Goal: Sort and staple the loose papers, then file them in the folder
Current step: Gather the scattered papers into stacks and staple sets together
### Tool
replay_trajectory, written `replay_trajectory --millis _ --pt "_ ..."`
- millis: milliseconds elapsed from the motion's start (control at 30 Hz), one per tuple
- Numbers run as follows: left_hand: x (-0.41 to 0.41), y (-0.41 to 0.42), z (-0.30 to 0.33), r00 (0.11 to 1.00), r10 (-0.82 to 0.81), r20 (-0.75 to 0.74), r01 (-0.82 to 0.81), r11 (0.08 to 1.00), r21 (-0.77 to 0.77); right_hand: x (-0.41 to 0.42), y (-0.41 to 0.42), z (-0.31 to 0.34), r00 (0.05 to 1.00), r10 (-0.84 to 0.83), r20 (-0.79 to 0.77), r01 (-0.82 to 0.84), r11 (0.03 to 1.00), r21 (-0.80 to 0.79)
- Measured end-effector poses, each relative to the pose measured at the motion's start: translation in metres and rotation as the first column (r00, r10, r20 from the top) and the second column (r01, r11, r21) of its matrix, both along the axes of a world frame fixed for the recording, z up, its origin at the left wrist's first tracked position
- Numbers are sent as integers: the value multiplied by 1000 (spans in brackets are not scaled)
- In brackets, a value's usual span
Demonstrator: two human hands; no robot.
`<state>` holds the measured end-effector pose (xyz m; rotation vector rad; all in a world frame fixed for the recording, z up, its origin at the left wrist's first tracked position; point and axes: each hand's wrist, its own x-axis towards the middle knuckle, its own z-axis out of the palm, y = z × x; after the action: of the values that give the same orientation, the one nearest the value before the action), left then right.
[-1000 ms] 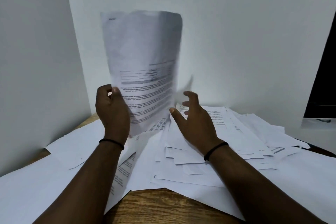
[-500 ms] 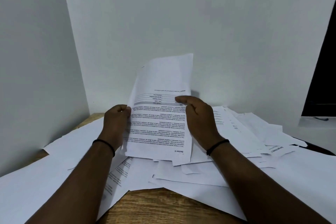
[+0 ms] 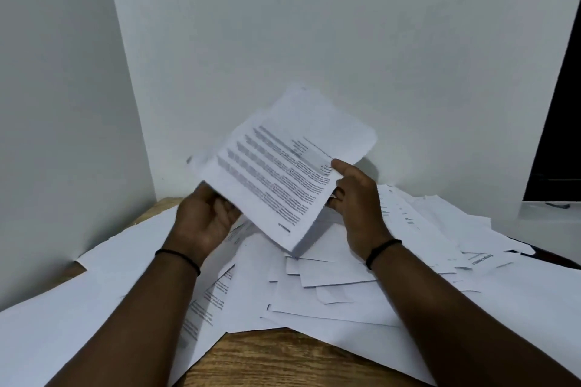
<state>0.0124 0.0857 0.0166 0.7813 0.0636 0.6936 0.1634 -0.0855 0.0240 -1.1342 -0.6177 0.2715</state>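
Above loose papers [image 3: 330, 292], both forearms raised; left hand [image 3: 204, 223] & right hand [image 3: 358, 198] pinching tilted printed sheets [image 3: 283, 179] at opp. edges.

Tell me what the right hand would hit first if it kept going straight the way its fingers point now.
The right hand points up and to the left, and its fingers already touch the printed sheet held between both hands. Going on, it would press into that sheet first; beyond it probably the white wall, though depth is unclear.
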Motion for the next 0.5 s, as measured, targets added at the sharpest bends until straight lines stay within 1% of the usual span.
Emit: replay_trajectory --millis 33,67,100,133,167,233,267,300,333,400,433,500 --pt "6 -6 -2 995 10 -104 3 992 124 -2 -1 1 999 39 -11 -38 999 39" --pt "12 -13 -4 978 52 -202 8 958 286 -5 -1 1 997 78 -3 -78 995 66" --pt "17 -21 -4 965 64 -253 51 904 424 -7 0 0 995 97 19 -98 994 57" --pt "22 -27 -6 959 50 -279 102 858 503 -7 4 -3 993 105 44 -106 994 22" --pt "25 -31 -8 955 35 -295 139 826 547 -9 7 -5 991 102 83 -99 994 -48" --pt "28 -37 -8 950 49 -309 157 778 608 -12 15 -11 971 104 216 -56 975 -217" --pt "29 -37 -7 945 59 -321 153 787 598 -15 17 -14 945 119 305 -24 955 -296" --pt "30 -38 -6 940 79 -332 129 819 560 -19 17 -18 900 145 412 20 929 -370" --pt "30 -38 -5 939 105 -329 81 859 506 -22 16 -22 828 178 531 83 899 -430" --pt "30 -36 -5 920 234 -313 -97 913 397 -28 14 -29 632 247 734 232 844 -484" --pt "31 -34 -5 897 317 -307 -199 912 360 -31 11 -29 546 248 801 300 834 -463" --pt "28 -30 -3 831 462 -309 -370 875 313 -32 8 -29 403 152 902 409 852 -326"
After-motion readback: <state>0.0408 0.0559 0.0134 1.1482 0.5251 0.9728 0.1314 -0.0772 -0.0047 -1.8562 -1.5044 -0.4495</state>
